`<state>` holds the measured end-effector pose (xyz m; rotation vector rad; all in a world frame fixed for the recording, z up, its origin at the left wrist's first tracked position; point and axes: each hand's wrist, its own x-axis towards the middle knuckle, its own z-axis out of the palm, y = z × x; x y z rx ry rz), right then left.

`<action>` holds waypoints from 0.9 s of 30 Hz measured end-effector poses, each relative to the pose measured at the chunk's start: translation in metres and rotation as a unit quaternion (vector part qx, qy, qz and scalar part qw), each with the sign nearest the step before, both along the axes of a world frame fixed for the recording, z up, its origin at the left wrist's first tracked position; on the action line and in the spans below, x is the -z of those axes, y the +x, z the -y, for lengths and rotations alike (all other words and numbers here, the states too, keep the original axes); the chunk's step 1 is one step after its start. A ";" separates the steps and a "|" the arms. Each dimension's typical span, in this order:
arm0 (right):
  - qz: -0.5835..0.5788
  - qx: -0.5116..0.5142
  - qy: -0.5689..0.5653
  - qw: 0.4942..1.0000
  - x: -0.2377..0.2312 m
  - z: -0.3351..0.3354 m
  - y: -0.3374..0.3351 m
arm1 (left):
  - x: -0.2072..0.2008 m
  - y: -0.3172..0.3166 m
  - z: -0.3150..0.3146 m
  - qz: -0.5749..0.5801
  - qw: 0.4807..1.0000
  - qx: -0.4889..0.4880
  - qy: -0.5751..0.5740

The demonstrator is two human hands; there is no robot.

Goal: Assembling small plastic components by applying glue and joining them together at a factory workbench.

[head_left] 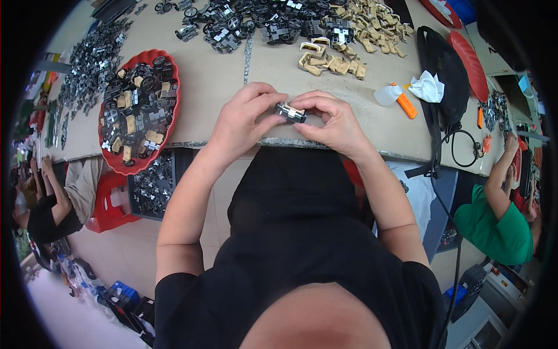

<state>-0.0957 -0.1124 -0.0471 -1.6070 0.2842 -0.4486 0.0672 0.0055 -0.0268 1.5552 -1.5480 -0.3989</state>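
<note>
Between my two hands, just over the table's near edge, is a small black, silver and tan toy car chassis (292, 113). My left hand (251, 115) pinches its left end between thumb and fingers. On the other end, the thumb and forefinger of my right hand (330, 120) are closed. The fingers cover parts of the chassis. Beyond my hands lie loose tan plastic parts (337, 63) and a large heap of black chassis with wheels (267, 20).
A red scalloped tray (176, 110) of black and tan assemblies overhangs the table edge at left. To the right are a clear bottle (386, 96), an orange tool (407, 107), white tissue (427, 87) and a black bag (447, 70). Co-workers sit on both sides, one in a green shirt (494, 227).
</note>
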 end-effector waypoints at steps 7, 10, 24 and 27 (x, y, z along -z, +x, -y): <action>0.010 0.013 -0.069 0.997 0.002 0.005 0.001 | -0.007 0.007 0.014 0.061 0.993 0.090 0.049; 0.015 0.008 -0.113 0.994 0.004 0.006 0.002 | -0.002 0.007 0.015 0.045 0.995 0.080 0.031; 0.004 0.023 -0.209 0.978 0.001 0.006 0.000 | -0.005 0.004 0.019 0.096 0.990 0.106 0.012; 0.026 0.028 -0.238 0.971 0.002 0.005 0.000 | 0.000 0.005 0.020 0.061 0.990 0.125 0.016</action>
